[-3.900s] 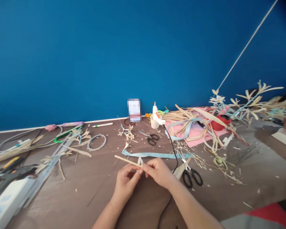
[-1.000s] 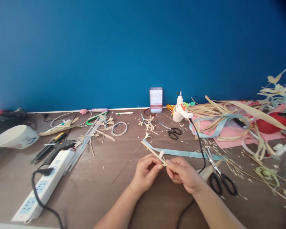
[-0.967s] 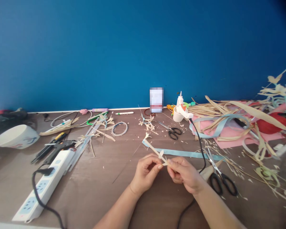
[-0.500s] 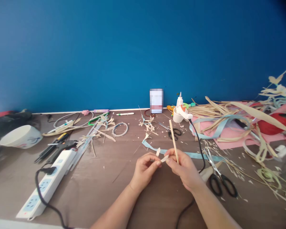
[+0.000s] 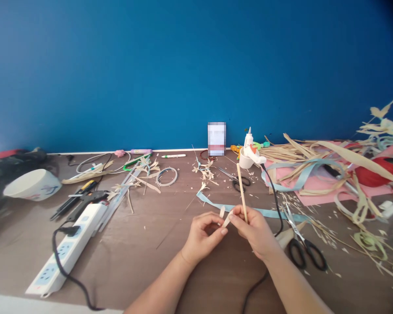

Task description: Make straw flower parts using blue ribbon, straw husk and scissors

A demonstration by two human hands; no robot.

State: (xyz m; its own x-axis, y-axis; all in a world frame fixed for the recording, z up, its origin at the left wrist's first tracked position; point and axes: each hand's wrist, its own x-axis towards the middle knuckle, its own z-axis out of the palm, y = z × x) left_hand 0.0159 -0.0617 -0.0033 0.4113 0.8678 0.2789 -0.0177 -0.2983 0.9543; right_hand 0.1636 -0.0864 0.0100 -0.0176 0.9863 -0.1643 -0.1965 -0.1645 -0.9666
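Above the middle of the table my two hands meet, almost touching at the fingertips. My left hand (image 5: 205,237) is closed, a short pale piece like a petal (image 5: 222,212) rising from its fingers. My right hand (image 5: 253,231) grips a thin wooden stick (image 5: 241,189), which points up and slightly left. Its thumb and forefinger also pinch a second pale petal-like piece (image 5: 228,219) that reaches toward my left thumb. Behind the hands lies a light blue ribbon (image 5: 212,202). Black-handled scissors (image 5: 305,250) lie open to the right of my right hand.
A white glue gun (image 5: 250,148) stands in a white cup, its black cord running forward. On the left are a power strip (image 5: 63,253), a white bowl (image 5: 32,185) and a black glue gun (image 5: 85,205). Pale strips (image 5: 301,168) pile up right. Smaller scissors (image 5: 237,179) lie behind.
My left thumb has shifted slightly down and away from the pale piece between the hands. That piece now tilts more upright. The stick stays in my right hand; the view has shifted slightly.
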